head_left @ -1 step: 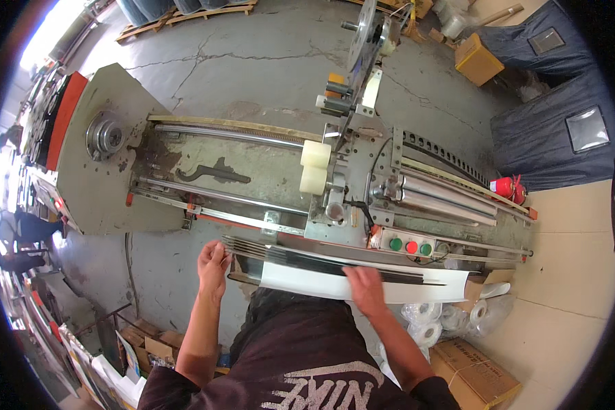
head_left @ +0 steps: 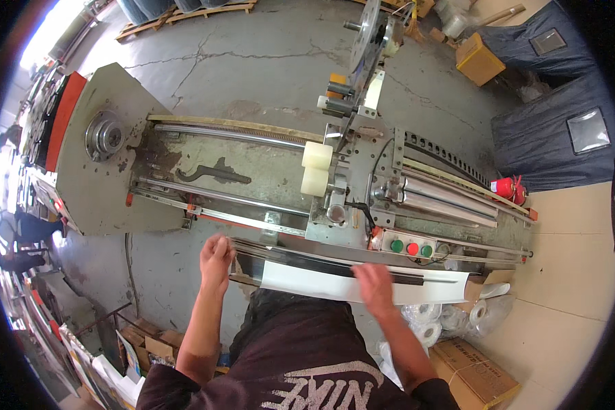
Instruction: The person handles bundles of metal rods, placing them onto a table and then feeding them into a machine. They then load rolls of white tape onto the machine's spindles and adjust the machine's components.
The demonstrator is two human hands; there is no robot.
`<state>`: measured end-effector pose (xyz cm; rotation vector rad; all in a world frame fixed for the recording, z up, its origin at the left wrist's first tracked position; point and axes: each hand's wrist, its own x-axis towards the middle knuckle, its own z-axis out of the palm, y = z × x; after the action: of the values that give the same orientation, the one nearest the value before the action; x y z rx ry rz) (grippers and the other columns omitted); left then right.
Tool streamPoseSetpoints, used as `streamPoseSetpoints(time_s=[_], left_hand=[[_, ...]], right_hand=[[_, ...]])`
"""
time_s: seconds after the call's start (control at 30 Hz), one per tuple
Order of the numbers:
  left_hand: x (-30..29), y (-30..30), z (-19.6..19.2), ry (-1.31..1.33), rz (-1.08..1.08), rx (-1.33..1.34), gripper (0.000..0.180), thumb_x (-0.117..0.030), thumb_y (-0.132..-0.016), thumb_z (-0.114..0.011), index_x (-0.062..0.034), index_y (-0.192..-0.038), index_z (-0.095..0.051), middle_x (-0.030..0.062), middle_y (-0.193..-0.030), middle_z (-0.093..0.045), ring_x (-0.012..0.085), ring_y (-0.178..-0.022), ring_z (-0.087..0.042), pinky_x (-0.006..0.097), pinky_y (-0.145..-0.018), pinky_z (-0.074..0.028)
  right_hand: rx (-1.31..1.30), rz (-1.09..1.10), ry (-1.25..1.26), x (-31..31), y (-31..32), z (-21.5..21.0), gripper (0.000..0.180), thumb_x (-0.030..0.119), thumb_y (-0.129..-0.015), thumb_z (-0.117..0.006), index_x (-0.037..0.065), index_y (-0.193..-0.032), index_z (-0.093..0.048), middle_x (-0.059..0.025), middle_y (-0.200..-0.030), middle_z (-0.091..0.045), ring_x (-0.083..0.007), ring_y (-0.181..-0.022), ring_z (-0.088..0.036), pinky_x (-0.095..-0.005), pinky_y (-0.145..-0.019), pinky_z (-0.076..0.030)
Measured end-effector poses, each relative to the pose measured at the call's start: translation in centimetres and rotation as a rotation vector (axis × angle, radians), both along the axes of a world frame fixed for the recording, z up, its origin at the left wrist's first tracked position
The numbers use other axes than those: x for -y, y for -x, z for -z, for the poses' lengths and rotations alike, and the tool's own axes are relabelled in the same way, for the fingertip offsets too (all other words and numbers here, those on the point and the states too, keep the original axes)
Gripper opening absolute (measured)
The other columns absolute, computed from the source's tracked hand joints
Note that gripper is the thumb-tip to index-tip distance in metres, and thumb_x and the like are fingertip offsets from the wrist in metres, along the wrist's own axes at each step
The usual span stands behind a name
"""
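Note:
A bundle of long thin strips [head_left: 297,260], dark along the middle and paler at the left end, lies lengthwise above a white curved sheet or trough [head_left: 430,294] in front of my body. My left hand [head_left: 216,258] is closed at the strips' left ends, its fingertips pinched together. Farther right, my right hand [head_left: 374,287] is closed over the dark part of the bundle; its fingers are partly hidden and slightly blurred. The strips' right ends reach past that hand over the white surface. I cannot tell exactly what the strips are.
Beyond my hands stands a long machine with rails, two cream rollers [head_left: 316,169] and a control box [head_left: 411,246] with green and red buttons. A hooked tool [head_left: 215,173] rests on its bed. At right are wrapped rolls [head_left: 427,321], a cardboard box [head_left: 475,372] and a fire extinguisher [head_left: 507,188].
My right hand has shifted a little to the right along the strips. At the left end, the strips have drawn closer together, and my left hand has turned and moved slightly.

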<state>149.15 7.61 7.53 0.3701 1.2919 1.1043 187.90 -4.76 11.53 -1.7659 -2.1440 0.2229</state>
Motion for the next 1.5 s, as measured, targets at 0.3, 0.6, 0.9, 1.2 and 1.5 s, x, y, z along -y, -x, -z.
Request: streamPoseSetpoints(time_s=[0.3,0.6,0.9,1.2,1.5], left_hand=[[-16.5,-14.6,-2.7,-0.104,0.062,0.246,0.014,-0.020,-0.100,-0.062,-0.0079,-0.108,-0.060,0.0036,-0.103,-0.066,0.0095,-0.081,-0.061,0.025,-0.073,-0.053],[-18.5,-17.1,0.4,-0.050,0.019,0.138,0.011,-0.022,-0.100,-0.061,-0.0114,-0.105,-0.060,0.0010,-0.102,-0.068,0.0085,-0.083,-0.063,0.024,-0.080,-0.054],[-17.4,-17.9,1.0,-0.035,-0.001,0.052,0.014,-0.024,-0.101,-0.061,-0.0107,-0.101,-0.059,0.0012,-0.102,-0.068,0.0089,-0.085,-0.062,0.026,-0.083,-0.053],[-16.8,-18.8,2.0,-0.028,-0.029,0.089,0.018,-0.025,-0.099,-0.063,-0.0086,-0.098,-0.058,0.0050,-0.103,-0.068,0.0125,-0.090,-0.061,0.028,-0.085,-0.052],[-14.9,-24.1,0.2,-0.037,0.144,-0.127,0.040,-0.030,-0.096,-0.067,-0.0034,-0.125,-0.055,0.0067,-0.115,-0.061,0.0160,-0.108,-0.055,0.033,-0.091,-0.045]], right_hand=[[0.093,0.207,-0.165,-14.7,-10.6,-3.7,0.021,0.003,-0.082,-0.066,0.008,-0.103,-0.069,-0.0084,-0.098,-0.063,-0.0305,-0.093,-0.059,-0.0411,-0.083,-0.046],[0.019,0.170,-0.060,-17.6,-13.3,-0.5,0.023,0.004,-0.082,-0.069,0.009,-0.104,-0.069,-0.0080,-0.100,-0.063,-0.0304,-0.097,-0.059,-0.0421,-0.086,-0.046],[-0.027,0.192,-0.017,-17.5,-13.3,-0.7,0.025,0.008,-0.083,-0.069,0.007,-0.108,-0.070,-0.0086,-0.102,-0.063,-0.0306,-0.100,-0.059,-0.0431,-0.091,-0.045],[-0.191,0.571,-0.095,-12.0,-19.0,-2.1,0.028,0.012,-0.090,-0.068,0.007,-0.117,-0.068,-0.0136,-0.115,-0.066,-0.0318,-0.109,-0.060,-0.0419,-0.097,-0.046],[-0.673,1.602,-0.552,-2.0,-42.9,3.0,0.044,0.020,-0.097,-0.057,-0.006,-0.133,-0.054,-0.0172,-0.134,-0.058,-0.0281,-0.121,-0.056,-0.0385,-0.105,-0.041]])
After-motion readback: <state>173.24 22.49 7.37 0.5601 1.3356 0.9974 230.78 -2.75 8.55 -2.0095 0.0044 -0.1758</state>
